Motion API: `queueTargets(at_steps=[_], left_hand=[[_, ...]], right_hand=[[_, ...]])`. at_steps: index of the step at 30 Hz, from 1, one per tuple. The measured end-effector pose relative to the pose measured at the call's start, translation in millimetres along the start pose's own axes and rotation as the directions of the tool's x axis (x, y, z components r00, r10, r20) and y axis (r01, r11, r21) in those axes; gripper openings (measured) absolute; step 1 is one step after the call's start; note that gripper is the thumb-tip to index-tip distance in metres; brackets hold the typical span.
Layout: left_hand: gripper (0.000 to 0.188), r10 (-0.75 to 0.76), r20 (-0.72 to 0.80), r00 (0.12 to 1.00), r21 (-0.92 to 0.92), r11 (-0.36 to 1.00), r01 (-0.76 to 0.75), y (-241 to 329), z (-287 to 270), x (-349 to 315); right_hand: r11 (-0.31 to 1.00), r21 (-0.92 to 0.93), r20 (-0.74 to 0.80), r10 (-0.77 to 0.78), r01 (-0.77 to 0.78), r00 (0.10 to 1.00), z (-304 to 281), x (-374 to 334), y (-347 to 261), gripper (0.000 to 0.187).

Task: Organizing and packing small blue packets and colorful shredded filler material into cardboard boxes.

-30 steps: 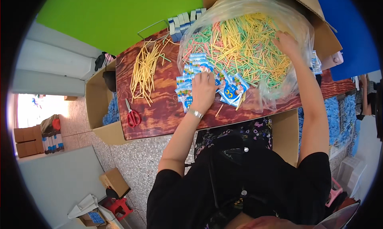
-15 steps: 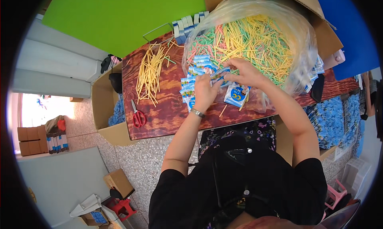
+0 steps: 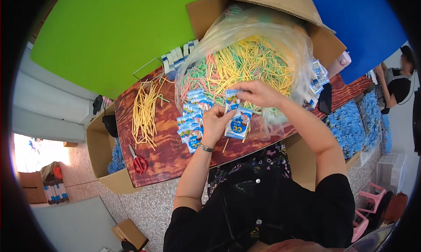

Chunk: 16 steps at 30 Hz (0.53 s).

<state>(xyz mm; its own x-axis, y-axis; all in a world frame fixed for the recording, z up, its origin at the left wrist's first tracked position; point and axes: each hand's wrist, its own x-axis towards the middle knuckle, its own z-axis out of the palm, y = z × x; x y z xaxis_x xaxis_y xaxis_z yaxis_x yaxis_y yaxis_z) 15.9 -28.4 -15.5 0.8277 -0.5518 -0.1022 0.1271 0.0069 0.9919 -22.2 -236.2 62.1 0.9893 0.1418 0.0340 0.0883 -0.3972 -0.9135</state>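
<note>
Gripping a small blue-and-white packet by its left edge, the left hand has its fingers curled shut around it, a wristwatch sitting just below on the wrist. At one o'clock from that hand, the right hand pinches the packet's top end with its fingertips drawn narrow together (whether anything else sits between them cannot be told). The packet hangs upright over the near edge of a big clear plastic bag that bulges with yellow, green and pink sticks; the bag lies in an open cardboard box at twelve o'clock. At nine o'clock from the left hand, touching its knuckles, a fanned stack of matching packets lies on the dark wood-grain table. Farther toward nine o'clock, a loose bundle of yellow sticks lies well apart, and red-handled scissors rest at eight o'clock near the table's front edge. Another person stands at three o'clock, far off.
</note>
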Motion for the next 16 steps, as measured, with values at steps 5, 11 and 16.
queueTargets(at_steps=[5,11,16], left_hand=[[0.021,0.069,-0.013,0.998,0.034,0.997,-0.069,-14,9,1],[0.017,0.061,-0.005,0.998,0.161,0.985,-0.06,-10,9,-8],[0.017,0.038,-0.047,0.998,0.119,0.992,-0.032,-10,3,-10]], right_hand=[[0.822,-0.53,-0.418,-0.04,-0.207,0.908,-108,37,78,0.024],[0.396,-0.78,-0.541,-0.038,-0.485,0.84,-159,59,118,0.022],[0.268,-0.801,-0.526,0.111,-0.535,0.843,-160,75,119,0.028]])
